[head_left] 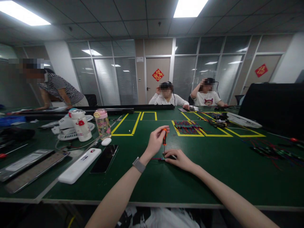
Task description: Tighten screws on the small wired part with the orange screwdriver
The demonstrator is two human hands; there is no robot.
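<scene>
My left hand (155,141), with a watch (139,165) on its wrist, is closed round the orange-and-black handle of a screwdriver (164,138). The screwdriver stands nearly upright, its shaft pointing down at a small circuit board (161,159) with a red wire running off to the left. On the right side of that board, my right hand (180,159) has its fingertips closed on the edge, resting low on the green table (190,186). The exact spot under the screwdriver's tip is too small to make out.
A bundle of wired circuit boards (187,127) lies in a yellow-taped box ahead; more wired boards (277,152) lie to the right. Left are a black phone (104,159), a white power bank (79,166), a pink-lidded bottle (102,125) and a white bottle (82,126). Co-workers are across the table.
</scene>
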